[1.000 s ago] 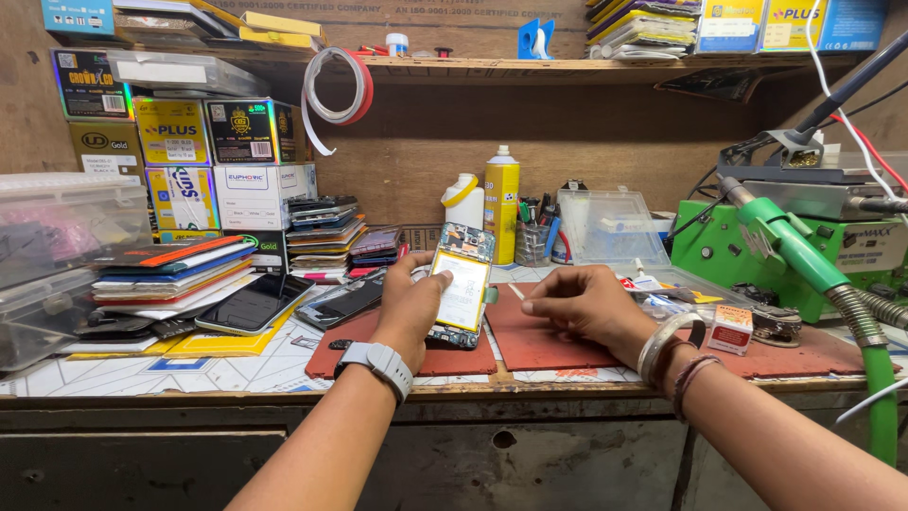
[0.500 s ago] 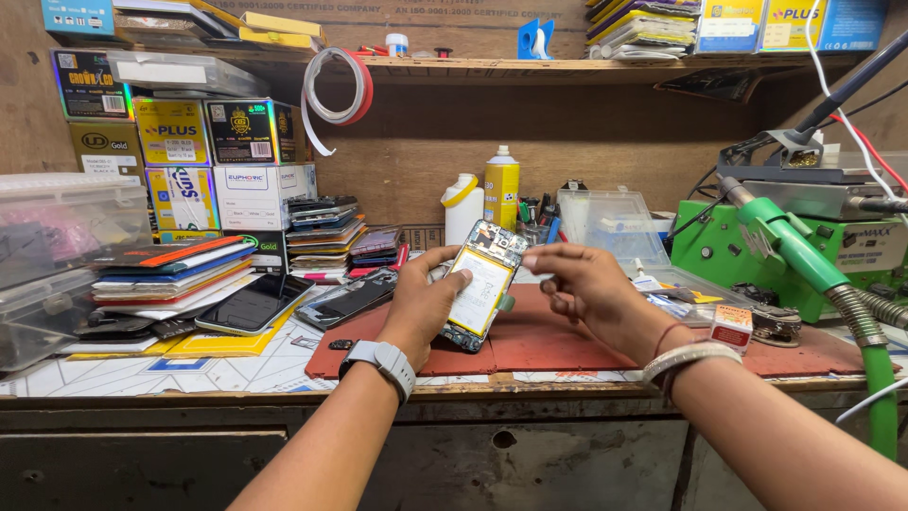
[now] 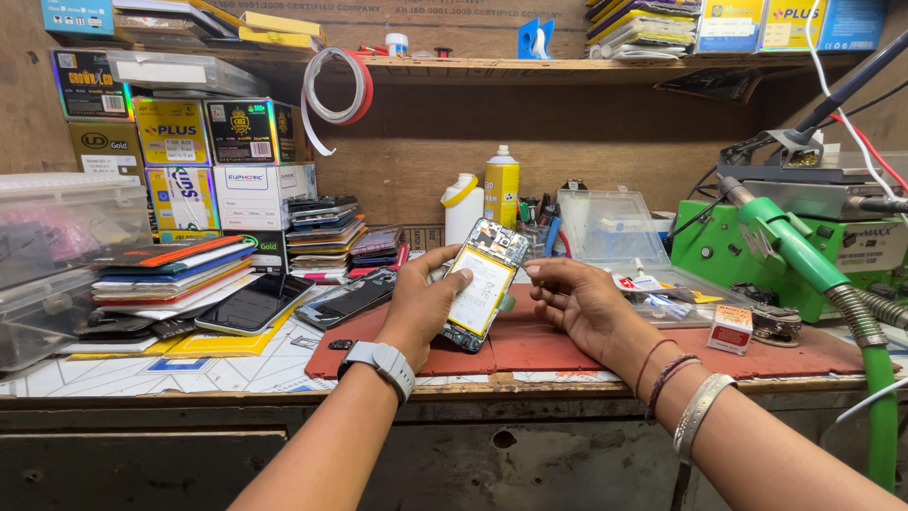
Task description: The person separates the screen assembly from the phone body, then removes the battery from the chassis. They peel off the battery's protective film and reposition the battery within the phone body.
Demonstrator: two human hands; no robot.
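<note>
Cluttered workbench (image 3: 567, 383), red mat (image 3: 794, 348)

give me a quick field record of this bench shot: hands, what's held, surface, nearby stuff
left hand: grips an opened phone, back cover off, tilted up
right hand: open, fingertips at the phone's right edge
surface: red mat on a workbench
behind: yellow spray bottle, white bottle
left: stack of phones
right: green machine

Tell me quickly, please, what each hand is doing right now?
Left hand: closed around the opened phone, holding it upright above the red mat.
Right hand: open, fingers curled, beside the phone, holding nothing visible.
</note>
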